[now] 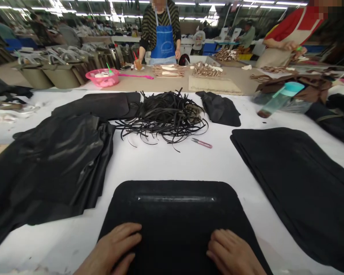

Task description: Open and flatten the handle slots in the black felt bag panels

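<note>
A black panel [172, 229] with rounded corners lies flat on the white table before me. Near its far edge runs a narrow slot-like strip [176, 199] with a small pale mark at each end. My left hand [114, 244] rests on the panel's left side, fingers somewhat apart. On the right side lies my right hand [232, 250], its fingers bent and close together against the surface, with nothing seen in them. Beyond the panel are pink-handled thread snips [202, 143] and a tangled heap of thin black strips [169, 114].
Black sheets [51, 164] are piled at left, and a stack of black panels [298, 183] lies at right. A bottle with a turquoise lid [283, 97] stands at the back right. Across the table are a pink basket [101, 80] and a person in a blue apron [163, 44].
</note>
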Demonstrator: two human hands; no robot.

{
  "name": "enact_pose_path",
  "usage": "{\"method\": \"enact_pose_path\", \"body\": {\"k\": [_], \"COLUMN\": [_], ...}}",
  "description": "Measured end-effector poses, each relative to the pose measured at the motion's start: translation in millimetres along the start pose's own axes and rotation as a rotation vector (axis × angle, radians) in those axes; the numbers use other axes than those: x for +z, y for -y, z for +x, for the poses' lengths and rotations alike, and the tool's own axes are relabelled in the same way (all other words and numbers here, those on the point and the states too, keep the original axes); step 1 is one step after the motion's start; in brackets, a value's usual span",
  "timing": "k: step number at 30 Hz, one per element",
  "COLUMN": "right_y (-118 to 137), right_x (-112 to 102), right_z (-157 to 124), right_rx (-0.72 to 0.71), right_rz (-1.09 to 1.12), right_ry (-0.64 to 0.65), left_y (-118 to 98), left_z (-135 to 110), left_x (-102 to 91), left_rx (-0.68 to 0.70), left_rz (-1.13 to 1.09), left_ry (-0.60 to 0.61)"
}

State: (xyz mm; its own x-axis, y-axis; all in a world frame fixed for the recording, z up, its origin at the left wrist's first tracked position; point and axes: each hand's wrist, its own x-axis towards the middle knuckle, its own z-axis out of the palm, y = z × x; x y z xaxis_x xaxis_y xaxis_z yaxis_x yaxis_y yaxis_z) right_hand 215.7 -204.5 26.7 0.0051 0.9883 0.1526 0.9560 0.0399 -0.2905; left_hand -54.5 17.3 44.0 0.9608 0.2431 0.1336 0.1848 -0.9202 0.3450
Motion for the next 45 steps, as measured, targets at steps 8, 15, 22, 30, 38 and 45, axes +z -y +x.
{"method": "enact_pose_path", "body": {"k": [8, 15, 22, 30, 38, 45], "right_y": [-28, -38, -45, -38, -30, 28], "right_x": [-10, -10, -10, -8, -13, -11], "right_z": [92, 134, 136, 140, 133, 125], "right_rx": [0.202, 0.261, 0.238, 0.157, 0.145, -0.079], "right_rz": [-0.029, -0.087, 0.033, -0.245, -0.370, -0.062], "right_ry": [-0.065, 0.136, 0.135, -0.080, -0.045, -0.200], "left_y": [43, 47, 47, 43, 47, 42], "left_z": [71, 103, 105, 105, 103, 102], "left_x": [4.9, 7.2, 2.0, 1.2, 0.2, -7.8], "left_rx": [-0.306, -0.336, -0.372, -0.411, -0.498, -0.522], "left_rz": [-0.030, -0.008, -0.102, -0.191, -0.328, -0.427], "left_ry": [-0.014, 0.086, 0.060, -0.012, -0.044, -0.099]}}
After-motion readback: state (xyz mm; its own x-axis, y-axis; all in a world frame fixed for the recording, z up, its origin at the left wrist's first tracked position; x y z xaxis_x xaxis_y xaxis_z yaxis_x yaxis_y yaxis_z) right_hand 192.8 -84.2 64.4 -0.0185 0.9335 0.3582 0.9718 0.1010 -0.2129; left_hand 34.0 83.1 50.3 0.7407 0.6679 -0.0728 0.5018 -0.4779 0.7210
